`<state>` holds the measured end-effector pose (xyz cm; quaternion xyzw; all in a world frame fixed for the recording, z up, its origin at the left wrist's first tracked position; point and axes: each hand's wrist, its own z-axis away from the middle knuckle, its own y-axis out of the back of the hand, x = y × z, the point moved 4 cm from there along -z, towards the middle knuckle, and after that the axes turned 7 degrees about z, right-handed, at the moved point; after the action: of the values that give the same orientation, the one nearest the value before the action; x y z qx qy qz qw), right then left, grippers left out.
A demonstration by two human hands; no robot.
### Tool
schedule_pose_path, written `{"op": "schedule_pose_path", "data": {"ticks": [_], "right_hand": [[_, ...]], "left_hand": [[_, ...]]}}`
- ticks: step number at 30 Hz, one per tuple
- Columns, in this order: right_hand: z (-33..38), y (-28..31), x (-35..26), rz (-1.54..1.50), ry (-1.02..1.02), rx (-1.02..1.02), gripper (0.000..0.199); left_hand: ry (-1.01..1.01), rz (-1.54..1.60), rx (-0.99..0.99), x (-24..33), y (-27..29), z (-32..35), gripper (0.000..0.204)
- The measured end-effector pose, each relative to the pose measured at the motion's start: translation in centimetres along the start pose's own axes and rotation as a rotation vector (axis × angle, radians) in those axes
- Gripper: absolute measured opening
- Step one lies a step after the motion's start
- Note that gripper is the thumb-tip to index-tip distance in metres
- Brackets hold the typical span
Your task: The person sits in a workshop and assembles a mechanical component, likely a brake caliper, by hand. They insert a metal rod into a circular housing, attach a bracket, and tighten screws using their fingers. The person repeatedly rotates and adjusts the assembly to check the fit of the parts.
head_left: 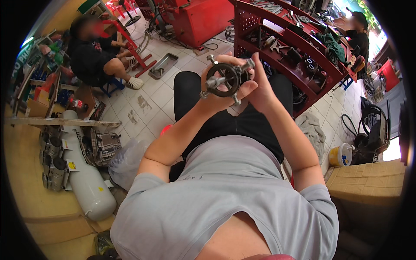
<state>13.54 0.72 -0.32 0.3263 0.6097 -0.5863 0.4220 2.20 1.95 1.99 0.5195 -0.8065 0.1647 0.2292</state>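
Above my lap I hold a dark metal ring (pixel 237 82) with several bolts sticking outward around it and a silvery metal piece across its middle. My left hand (pixel 213 103) is closed around its underside and back, and its fingers are partly hidden behind the ring. My right hand (pixel 263 89) cups the ring's right side, close to a bolt head. Its fingers are also partly covered. Both hands meet at the tool, with the forearms stretched forward from my body.
A red tool rack (pixel 312 80) loaded with tools stands ahead right. A red machine (pixel 199 26) is ahead, and a metal tray (pixel 164 65) lies on the tiles. One person (pixel 93 56) sits ahead left, another (pixel 359 37) far right. A grey cylinder (pixel 84 173) lies left.
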Motion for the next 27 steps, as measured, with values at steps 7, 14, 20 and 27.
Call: {"op": "schedule_pose_path", "data": {"ticks": [7, 14, 20, 27], "right_hand": [[5.9, 1.1, -8.9, 0.666, 0.959, 0.196, 0.039], [7.4, -2.0, -9.3, 1.279, 1.005, 0.278, 0.033], [7.4, -2.2, -9.6, 1.226, 1.1, 0.19, 0.029], [7.6, -2.2, -9.9, 1.227, 0.979, 0.161, 0.022]], "left_hand": [[0.144, -0.359, -0.118, 0.5, -0.1, -0.8, 0.037], [0.146, -0.295, -0.129, 0.2, -0.2, -0.6, 0.04], [0.196, -0.228, -0.12, 0.6, -0.7, -0.6, 0.041], [0.207, -0.226, -0.144, 0.6, -1.0, -0.4, 0.038]]}}
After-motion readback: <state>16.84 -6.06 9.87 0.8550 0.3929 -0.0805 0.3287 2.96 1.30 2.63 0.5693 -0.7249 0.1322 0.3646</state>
